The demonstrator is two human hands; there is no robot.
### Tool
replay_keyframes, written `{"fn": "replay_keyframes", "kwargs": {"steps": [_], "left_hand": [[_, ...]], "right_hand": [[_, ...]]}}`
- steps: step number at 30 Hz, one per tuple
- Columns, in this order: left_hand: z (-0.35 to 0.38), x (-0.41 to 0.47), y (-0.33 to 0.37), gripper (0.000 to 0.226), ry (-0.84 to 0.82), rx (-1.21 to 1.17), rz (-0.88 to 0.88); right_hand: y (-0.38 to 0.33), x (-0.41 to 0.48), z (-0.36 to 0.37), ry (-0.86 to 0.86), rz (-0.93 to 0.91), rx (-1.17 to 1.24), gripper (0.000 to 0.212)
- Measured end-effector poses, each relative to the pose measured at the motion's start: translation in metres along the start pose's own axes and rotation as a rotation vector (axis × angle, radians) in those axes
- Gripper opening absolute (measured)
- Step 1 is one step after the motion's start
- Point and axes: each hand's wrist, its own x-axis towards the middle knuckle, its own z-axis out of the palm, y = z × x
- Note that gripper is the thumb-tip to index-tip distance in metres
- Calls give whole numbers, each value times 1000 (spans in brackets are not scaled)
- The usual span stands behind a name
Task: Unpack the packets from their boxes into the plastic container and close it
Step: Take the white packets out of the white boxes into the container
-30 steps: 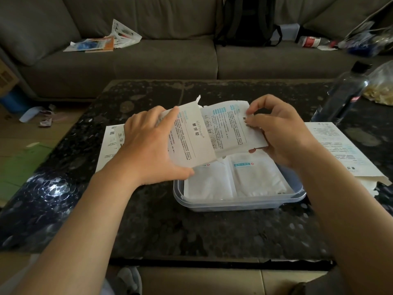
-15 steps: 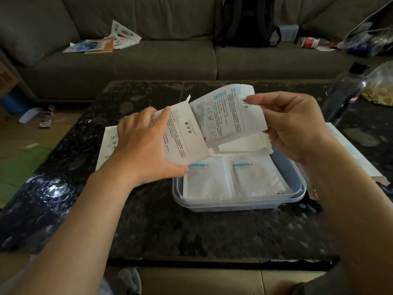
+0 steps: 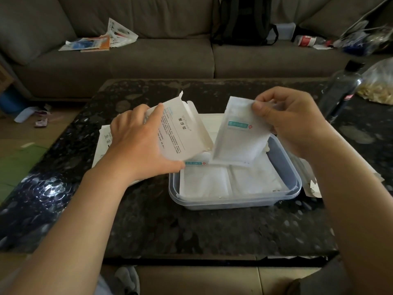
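The right hand (image 3: pixel 293 122) is pinching a white packet (image 3: pixel 238 141) by its top edge between thumb and curled fingers, and the packet is hanging tilted above the plastic container (image 3: pixel 234 201). The left hand (image 3: pixel 138 145) is gripping the opened box (image 3: pixel 182 133) just beside it, thumb beneath and fingers over its edge.

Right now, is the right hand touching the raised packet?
Touching. Head view shows the right hand pinching the raised packet at its top corner.

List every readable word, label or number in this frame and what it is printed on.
Nothing reads reliably.
Box in left hand: Chinese heading and fine print, blurred.
Packet in right hand: teal label, too small.
Bottle: red label, blurred.
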Motion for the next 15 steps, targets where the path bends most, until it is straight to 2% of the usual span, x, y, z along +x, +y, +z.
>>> {"fn": "replay_keyframes", "kwargs": {"steps": [5, 8, 14, 15], "left_hand": [[1, -1, 0, 134, -11, 1, -1], [2, 0, 0, 134, -16, -3, 1], [2, -1, 3, 135, -22, -7, 1], [2, -1, 3, 135, -25, -8, -1]], "right_hand": [[4, 5, -4, -3, 130, 8, 9], [6, 5, -10, -116, 200, -34, 10], [22, 8, 5, -268, 143, -503, 6], [23, 9, 7, -288, 129, -624, 12]]}}
